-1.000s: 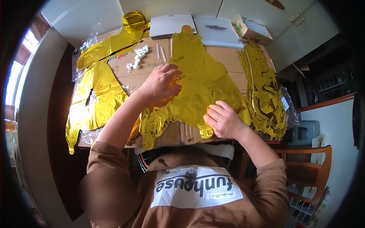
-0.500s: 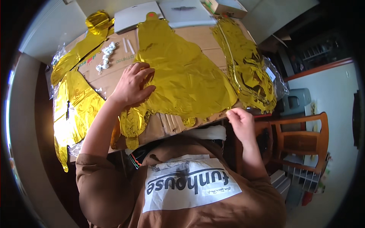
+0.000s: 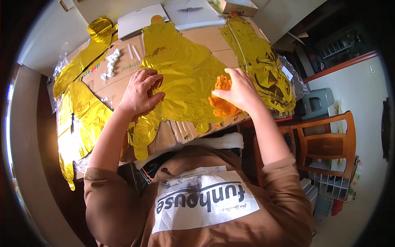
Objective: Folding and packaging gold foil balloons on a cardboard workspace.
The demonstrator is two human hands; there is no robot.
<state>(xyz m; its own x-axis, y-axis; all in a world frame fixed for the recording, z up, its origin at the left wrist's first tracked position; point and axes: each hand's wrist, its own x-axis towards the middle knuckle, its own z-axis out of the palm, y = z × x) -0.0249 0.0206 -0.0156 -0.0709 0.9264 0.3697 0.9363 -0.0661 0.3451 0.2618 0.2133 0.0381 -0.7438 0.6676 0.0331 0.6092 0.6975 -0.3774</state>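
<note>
A large flat gold foil balloon (image 3: 177, 70) lies across the middle of the cardboard-covered table. My left hand (image 3: 142, 91) rests on its left edge, fingers bent and thumb spread, pressing on the foil without gripping it. On the right, my right hand (image 3: 240, 90) has its thumb and fingers closed around the balloon's lifted right corner. An orange mirrored patch (image 3: 223, 98), apparently the hand's reflection, shows in the foil beside the thumb. Where exactly the fingertips meet the foil is partly hidden.
More gold foil pieces lie at the left (image 3: 84, 123) and right (image 3: 261, 66) of the cardboard (image 3: 103, 82). White ribbon coils (image 3: 111, 61) and two clear straws (image 3: 133, 51) sit left of centre. A white box (image 3: 142, 20) stands behind; a wooden chair (image 3: 325, 144) is at right.
My right hand has moved up and left from the table's front edge, bringing the balloon's right corner inward with it. The left hand has stayed in place on the foil.
</note>
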